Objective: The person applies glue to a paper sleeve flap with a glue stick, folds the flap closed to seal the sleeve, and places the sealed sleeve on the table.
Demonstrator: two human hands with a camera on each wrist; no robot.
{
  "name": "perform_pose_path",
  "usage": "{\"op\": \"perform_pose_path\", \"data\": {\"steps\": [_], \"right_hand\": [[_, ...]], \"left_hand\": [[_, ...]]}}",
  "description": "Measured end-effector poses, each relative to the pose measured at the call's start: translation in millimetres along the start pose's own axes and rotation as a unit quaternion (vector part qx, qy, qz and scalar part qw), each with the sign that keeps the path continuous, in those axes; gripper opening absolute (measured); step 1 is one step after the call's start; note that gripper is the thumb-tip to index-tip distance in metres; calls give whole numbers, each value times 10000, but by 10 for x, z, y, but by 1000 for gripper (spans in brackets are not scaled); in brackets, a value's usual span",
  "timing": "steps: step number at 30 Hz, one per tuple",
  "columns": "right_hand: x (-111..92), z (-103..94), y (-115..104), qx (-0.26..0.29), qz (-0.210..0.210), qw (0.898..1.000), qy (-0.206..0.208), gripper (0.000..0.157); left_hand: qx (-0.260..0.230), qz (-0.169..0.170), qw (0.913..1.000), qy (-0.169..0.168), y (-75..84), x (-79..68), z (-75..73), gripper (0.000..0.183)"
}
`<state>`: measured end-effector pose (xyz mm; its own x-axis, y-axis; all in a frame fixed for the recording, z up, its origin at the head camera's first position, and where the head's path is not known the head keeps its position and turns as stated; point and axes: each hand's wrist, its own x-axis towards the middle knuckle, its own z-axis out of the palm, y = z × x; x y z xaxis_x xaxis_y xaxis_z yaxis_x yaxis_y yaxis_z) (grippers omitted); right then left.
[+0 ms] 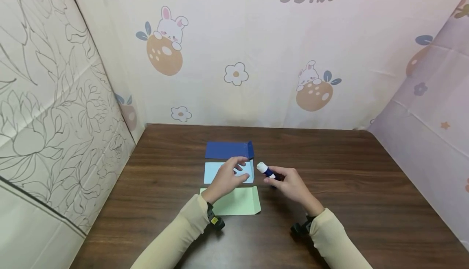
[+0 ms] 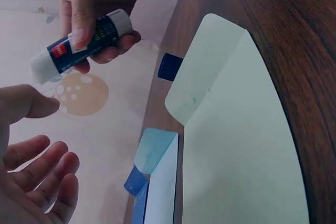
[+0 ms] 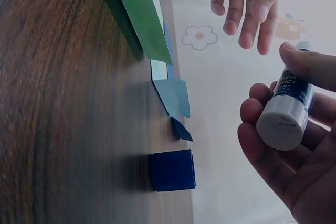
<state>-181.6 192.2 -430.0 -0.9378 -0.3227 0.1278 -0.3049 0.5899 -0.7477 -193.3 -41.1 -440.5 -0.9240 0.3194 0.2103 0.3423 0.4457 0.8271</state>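
Observation:
My right hand [image 1: 289, 182] holds a glue stick [image 2: 86, 43] between thumb and fingers. Its barrel is dark blue with white ends, and it tilts with one white end toward my left hand [image 1: 228, 178]. That hand hovers over the light blue paper [image 1: 212, 173], fingers spread and loosely bent with nothing in them. Behind lies a dark blue paper [image 1: 225, 150], and in front a light green paper [image 1: 238, 202]. Each has a creased flap at its right end, raised from the table. A dark blue cap [image 3: 173, 170] stands on the table near the flaps.
The brown wood-grain table [image 1: 348, 171] reaches back to a pale curtain [image 1: 256, 98] printed with rabbits and flowers. A sheet with line-drawn flowers [image 1: 55, 98] hangs at the left, and more printed fabric [image 1: 428, 126] at the right.

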Motion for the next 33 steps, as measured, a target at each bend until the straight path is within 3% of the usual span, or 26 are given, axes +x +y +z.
{"op": "perform_pose_path", "data": {"steps": [16, 33], "right_hand": [[21, 53, -29, 5, -373, 9980, -510, 35], [44, 113, -129, -148, -785, 9947, -648, 24]], "left_hand": [[-107, 95, 9998, -137, -12, -76, -38, 57], [-212, 144, 9991, -325, 65, -102, 2, 45]]}}
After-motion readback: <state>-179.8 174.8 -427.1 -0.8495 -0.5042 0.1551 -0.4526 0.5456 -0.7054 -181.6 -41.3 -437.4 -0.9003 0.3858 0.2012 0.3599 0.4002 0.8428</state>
